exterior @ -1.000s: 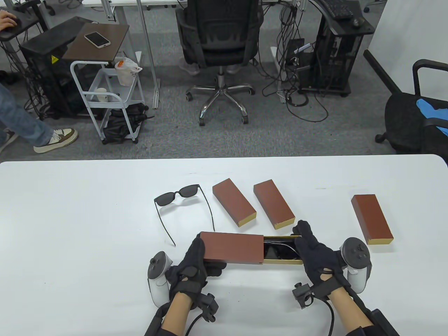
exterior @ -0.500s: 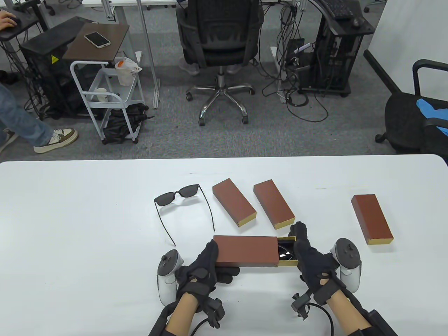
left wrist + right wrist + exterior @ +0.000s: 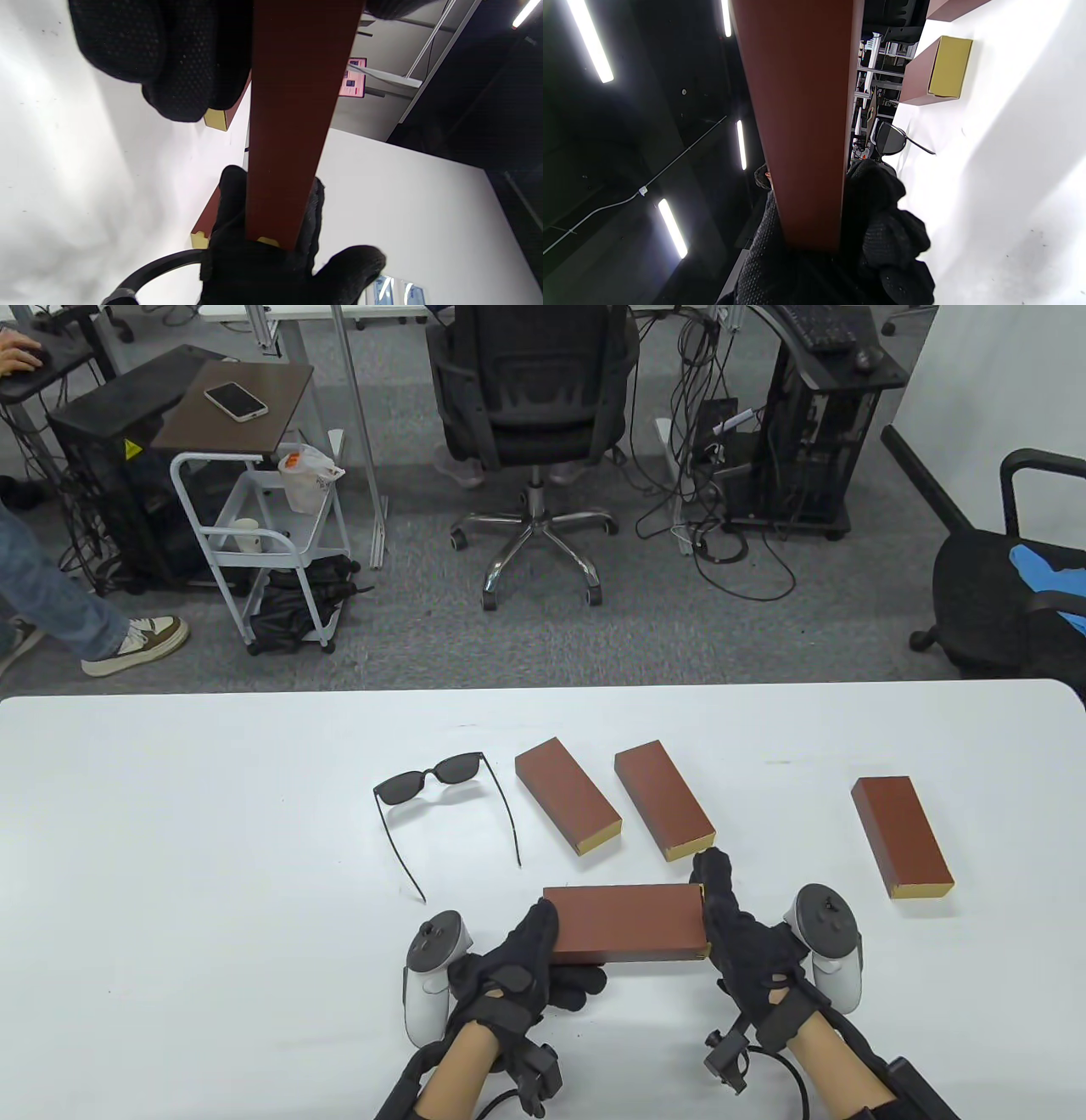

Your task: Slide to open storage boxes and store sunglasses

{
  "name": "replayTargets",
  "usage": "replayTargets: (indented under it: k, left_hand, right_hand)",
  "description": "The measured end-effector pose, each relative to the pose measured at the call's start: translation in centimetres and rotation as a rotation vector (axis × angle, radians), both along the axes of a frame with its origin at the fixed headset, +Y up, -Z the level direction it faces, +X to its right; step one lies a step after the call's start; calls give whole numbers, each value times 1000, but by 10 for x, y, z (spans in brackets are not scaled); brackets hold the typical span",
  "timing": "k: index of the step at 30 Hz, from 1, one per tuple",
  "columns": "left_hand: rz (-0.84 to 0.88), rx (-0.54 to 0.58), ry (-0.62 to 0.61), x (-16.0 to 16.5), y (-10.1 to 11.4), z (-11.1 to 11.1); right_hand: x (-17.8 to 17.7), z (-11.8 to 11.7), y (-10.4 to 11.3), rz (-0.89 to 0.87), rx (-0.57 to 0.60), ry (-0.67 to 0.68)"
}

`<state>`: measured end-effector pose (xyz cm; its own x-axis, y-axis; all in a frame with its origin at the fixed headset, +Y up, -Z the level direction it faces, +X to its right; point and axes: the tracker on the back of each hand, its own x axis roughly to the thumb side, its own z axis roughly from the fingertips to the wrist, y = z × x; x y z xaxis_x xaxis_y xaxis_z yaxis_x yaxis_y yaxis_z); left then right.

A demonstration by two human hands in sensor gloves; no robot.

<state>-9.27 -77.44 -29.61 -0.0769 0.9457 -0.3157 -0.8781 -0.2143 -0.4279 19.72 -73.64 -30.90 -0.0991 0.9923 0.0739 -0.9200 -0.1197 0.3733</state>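
Note:
I hold a brown storage box (image 3: 626,923) lengthwise between both hands, just above the table's near edge, and its gold drawer sits fully inside the sleeve. My left hand (image 3: 543,937) grips the left end, its fingers (image 3: 169,55) curled over the sleeve. My right hand (image 3: 721,908) cups the right end, its fingers (image 3: 231,199) lying along both sides of the box (image 3: 292,127). A pair of black sunglasses (image 3: 441,793) lies unfolded on the table to the upper left, also seen in the right wrist view (image 3: 891,140).
Two closed brown boxes (image 3: 567,796) (image 3: 663,800) lie side by side just beyond the held one. A third box (image 3: 902,836) lies at the right. The white table (image 3: 170,857) ends at its far edge, with office chairs and a cart behind.
The drawer with dark sunglasses inside has slid fully into the sleeve. My left hand moved right with the sleeve and my right hand moved left against the drawer end.

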Motion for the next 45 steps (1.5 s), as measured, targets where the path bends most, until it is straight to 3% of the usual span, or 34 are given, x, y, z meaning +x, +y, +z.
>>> replayTargets:
  k: [4,7,10,12,17,20,29,33,37,40,45]
  left_hand:
    - [6,-3,0,-2,-1,-1]
    - [42,0,-12,-7,0,-5]
    - [-5,37,-3,-13,1,-8]
    - [-44,50,20,-15,0,-9]
    - [-68,29,69,-21,-3,-10]
    - [-116,45,88,-27,-3,-12]
    - [-310,146,199,-39,1,-15]
    - [-449,256,306,-47,16,-13]
    - [-787,406,435,-51,32,-9]
    - [-980,508,452,-50,40,-8]
    - [-1033,521,444,-48,43,-8]
  right_hand:
    - [0,1,1,6,-7,12]
    - [3,0,9,38,96,-74]
    - [2,4,22,206,309,-152]
    - [-6,8,29,292,399,-63]
    - [-33,22,39,781,638,66]
    - [-47,26,38,920,738,32]
    - [-59,17,34,1044,729,29]
    - [-36,-3,41,1121,687,-133]
    - [-4,-31,46,1249,654,-353]
    - [24,-50,43,1305,535,-530]
    - [56,-67,29,1333,309,-693]
